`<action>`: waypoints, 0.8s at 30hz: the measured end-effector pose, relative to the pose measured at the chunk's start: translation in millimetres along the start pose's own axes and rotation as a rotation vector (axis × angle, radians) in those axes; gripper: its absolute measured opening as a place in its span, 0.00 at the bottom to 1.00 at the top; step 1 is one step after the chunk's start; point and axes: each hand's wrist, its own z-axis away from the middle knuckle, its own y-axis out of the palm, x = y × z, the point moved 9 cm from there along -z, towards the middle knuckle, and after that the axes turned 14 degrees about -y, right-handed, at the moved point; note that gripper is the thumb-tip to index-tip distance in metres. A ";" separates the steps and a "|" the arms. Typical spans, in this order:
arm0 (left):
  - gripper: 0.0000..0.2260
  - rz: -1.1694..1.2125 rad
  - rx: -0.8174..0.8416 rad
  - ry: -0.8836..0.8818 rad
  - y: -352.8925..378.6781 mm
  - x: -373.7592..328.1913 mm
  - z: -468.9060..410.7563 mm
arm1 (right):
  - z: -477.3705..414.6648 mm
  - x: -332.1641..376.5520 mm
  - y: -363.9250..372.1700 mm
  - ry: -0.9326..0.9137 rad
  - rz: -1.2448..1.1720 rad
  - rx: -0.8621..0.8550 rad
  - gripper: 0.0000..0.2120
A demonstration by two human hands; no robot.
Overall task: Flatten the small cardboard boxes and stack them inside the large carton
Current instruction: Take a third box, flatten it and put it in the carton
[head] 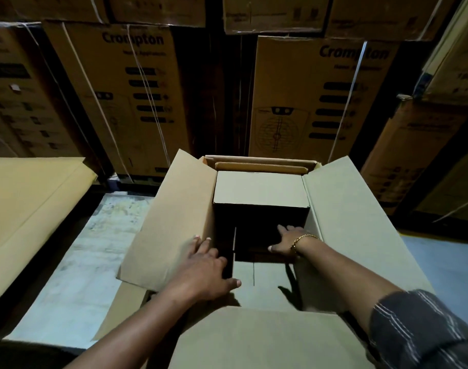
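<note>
Cardboard small box [260, 187] in large carton [360, 209] touches spread right hand [286, 242]; left hand [203, 272] flat alongside.

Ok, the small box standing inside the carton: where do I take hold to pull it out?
Take its near top edge, where the lit top meets the shadowed front, reaching down from the near side. The small box spans the large carton nearly wall to wall, and flat cardboard pieces stand right behind it; only the near side, where the right hand is, looks free.

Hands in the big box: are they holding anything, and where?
Nothing is gripped. The left hand lies flat on the large brown cardboard carton's left flap; the right hand spreads flat on cardboard inside.
</note>
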 end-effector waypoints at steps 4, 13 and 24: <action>0.33 0.017 -0.027 -0.018 -31.0 12.5 -51.3 | -12.6 -4.1 -40.5 -0.006 0.028 -0.214 0.38; 0.42 0.209 -0.159 -0.191 -119.7 44.3 -188.7 | -36.9 -46.4 -159.1 0.022 0.089 -0.634 0.41; 0.46 0.080 -0.162 -0.078 -113.0 40.0 -281.6 | -111.0 -81.1 -166.0 0.033 0.282 -0.461 0.44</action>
